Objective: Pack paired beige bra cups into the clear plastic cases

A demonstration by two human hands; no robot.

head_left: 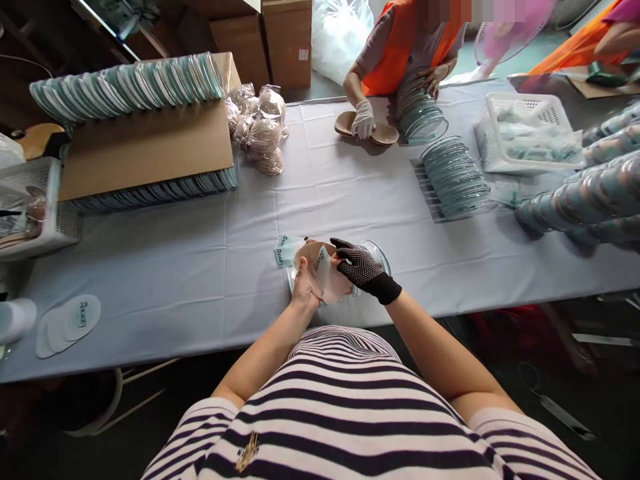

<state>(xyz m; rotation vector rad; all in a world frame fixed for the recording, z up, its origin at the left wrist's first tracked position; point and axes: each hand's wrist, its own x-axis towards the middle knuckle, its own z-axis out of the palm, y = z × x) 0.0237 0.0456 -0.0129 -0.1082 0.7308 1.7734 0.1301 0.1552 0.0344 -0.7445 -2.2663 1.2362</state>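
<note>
My bare left hand (303, 287) grips a round, pinkish-tan disc (335, 288) from its left side, thumb on top. A black dotted glove covers my right hand (361, 267), whose fingertips close on the edge of a white printed slip (323, 261) lying over the disc. Left of the disc, a teal-and-white printed packet (285, 253) sticks out. Underneath and to the right is a clear round plastic lid or container (379, 252), partly hidden by the disc and the glove.
Across the table (260, 213), a person with a gloved hand (363, 120) touches brown bowls (385, 135). Stacked clear lids (457, 177) and a white basket (525, 107) stand right. Left are a cardboard box (150, 150), wrapped bundles (263, 130) and white printed discs (83, 317).
</note>
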